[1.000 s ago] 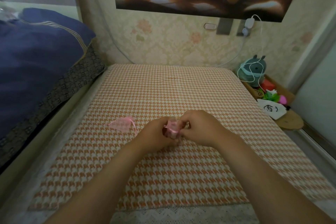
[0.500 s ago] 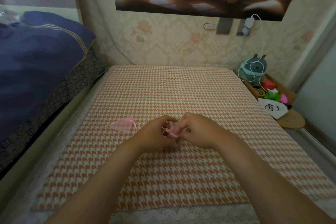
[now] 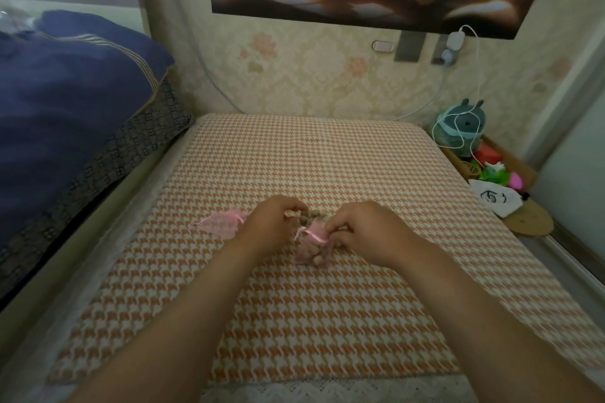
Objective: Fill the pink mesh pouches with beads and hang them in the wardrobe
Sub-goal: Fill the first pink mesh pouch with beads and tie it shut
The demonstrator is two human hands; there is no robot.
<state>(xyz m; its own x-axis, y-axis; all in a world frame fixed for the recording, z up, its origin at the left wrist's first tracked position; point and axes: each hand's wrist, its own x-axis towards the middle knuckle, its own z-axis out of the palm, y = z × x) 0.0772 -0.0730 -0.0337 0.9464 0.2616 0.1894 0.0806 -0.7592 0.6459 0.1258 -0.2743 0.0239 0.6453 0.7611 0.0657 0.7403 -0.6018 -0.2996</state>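
Since a second ago the hands have drawn apart, uncovering a pink pouch (image 3: 312, 247) with brown beads inside, lying on the checked mat (image 3: 327, 321). Right hand (image 3: 365, 232) pinches its ribbon neck at the fingertips. Left hand (image 3: 268, 222) curls over loose beads (image 3: 311, 214) just behind the pouch; whether it grips one I cannot tell. Another, flat pouch (image 3: 222, 222) lies just left of that hand
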